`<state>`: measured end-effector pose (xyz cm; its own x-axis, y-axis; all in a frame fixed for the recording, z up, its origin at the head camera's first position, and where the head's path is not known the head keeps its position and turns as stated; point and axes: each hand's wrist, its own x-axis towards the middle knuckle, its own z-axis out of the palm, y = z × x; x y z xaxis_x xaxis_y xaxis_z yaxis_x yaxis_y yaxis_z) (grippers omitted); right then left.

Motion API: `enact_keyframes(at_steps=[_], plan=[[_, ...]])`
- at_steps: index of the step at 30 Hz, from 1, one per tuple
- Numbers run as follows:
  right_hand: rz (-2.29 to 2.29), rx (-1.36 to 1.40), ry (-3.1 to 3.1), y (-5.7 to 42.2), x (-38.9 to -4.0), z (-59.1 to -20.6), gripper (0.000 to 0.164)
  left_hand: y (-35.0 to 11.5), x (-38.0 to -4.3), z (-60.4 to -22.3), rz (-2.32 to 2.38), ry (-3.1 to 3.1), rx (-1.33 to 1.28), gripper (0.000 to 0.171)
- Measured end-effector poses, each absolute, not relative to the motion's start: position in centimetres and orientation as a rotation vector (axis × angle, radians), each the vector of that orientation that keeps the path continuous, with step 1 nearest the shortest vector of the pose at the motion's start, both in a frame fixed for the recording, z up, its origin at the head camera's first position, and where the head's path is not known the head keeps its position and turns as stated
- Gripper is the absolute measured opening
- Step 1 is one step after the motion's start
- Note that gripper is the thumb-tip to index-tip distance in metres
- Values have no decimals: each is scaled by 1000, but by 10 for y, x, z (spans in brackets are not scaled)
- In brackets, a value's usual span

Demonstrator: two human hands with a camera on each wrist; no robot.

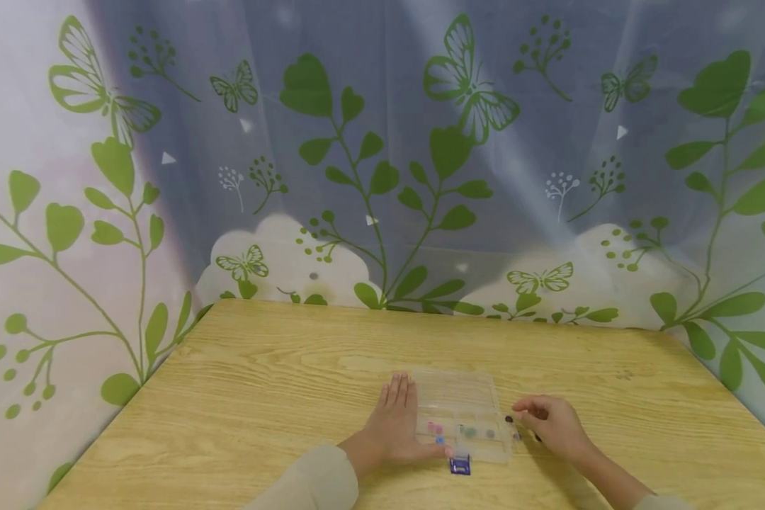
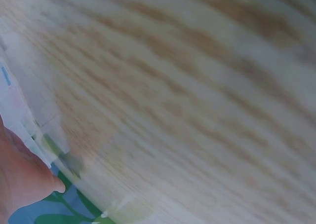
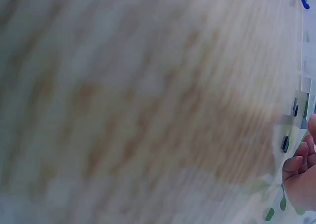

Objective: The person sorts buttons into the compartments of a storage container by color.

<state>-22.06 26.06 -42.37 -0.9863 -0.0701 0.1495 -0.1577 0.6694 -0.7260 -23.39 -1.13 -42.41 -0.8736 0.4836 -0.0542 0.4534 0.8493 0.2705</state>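
Note:
In the head view, a clear plastic compartment box point(image 1: 457, 389) lies on the table with its lid folded back. Small pink pieces point(image 1: 435, 428), a blue piece point(image 1: 440, 440) and greenish pieces point(image 1: 468, 431) sit inside it. My left hand point(image 1: 392, 428) rests along the box's left side, fingers straight and thumb stretched along the front edge. Right of the box, my right hand point(image 1: 556, 425) hovers with loosely bent fingers, nothing visible between them. Close to its fingertips lies a small dark piece point(image 1: 508, 419); the right wrist view shows dark pieces point(image 3: 285, 144) near that hand too.
A small blue-purple rectangular piece point(image 1: 460, 465) lies at the box's front edge, near my left thumb. The wood-grain table point(image 1: 280, 368) reaches back to a curtain point(image 1: 382, 142) printed with leaves and butterflies.

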Motion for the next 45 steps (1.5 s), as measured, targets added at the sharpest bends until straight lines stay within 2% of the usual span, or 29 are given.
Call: enact_keyframes(at_steps=[35,45], plan=[[1044,63,-2894,252,-225,-430,4,-12,-232,-421,394,2908,746,111],[956,79,-2913,253,-226,-428,8,-12,-234,-424,426,2899,748,111]])
